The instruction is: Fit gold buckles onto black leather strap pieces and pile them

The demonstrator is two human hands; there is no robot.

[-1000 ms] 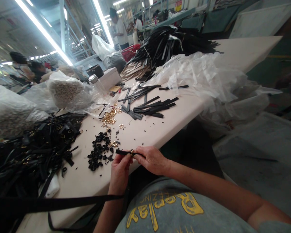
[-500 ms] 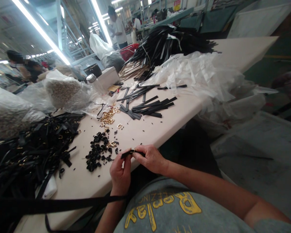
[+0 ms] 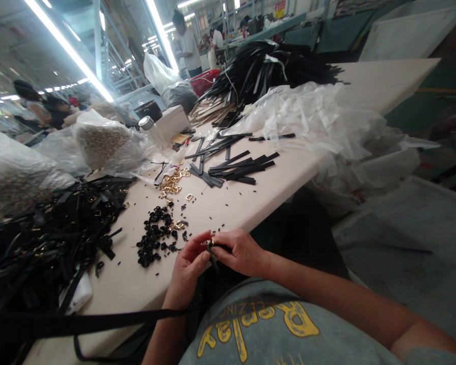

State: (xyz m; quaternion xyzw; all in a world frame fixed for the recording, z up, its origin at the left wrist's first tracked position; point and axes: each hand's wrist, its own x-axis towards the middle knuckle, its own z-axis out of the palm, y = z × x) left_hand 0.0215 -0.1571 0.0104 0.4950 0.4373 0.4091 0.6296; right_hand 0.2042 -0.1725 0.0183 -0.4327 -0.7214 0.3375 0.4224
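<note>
At the table's near edge my right hand [image 3: 238, 252] is closed on a short black strap [image 3: 214, 261], whose free end hangs down between my hands. A small gold buckle [image 3: 213, 242] shows at the fingertips, on or against the strap. My left hand [image 3: 192, 261] meets it from the other side, thumb and fingers pinching at the strap by the buckle; the exact grip is partly hidden. Closest to my left hand on the table lies a heap of small black loops [image 3: 154, 235], with loose gold buckles [image 3: 172, 182] behind it.
Cut black strips [image 3: 243, 167] lie across the pale table [image 3: 258, 203]. A tangle of buckled black straps [image 3: 41, 243] covers the left side. Farther back are a large strip bundle [image 3: 266, 66], crumpled plastic [image 3: 311, 111], a clear bottle [image 3: 152, 131] and a white box [image 3: 173, 120]. People stand beyond.
The strap, held out level between both hands before, is now bent with one end pointing down. My left hand has turned, its fingers now reaching toward the buckle.
</note>
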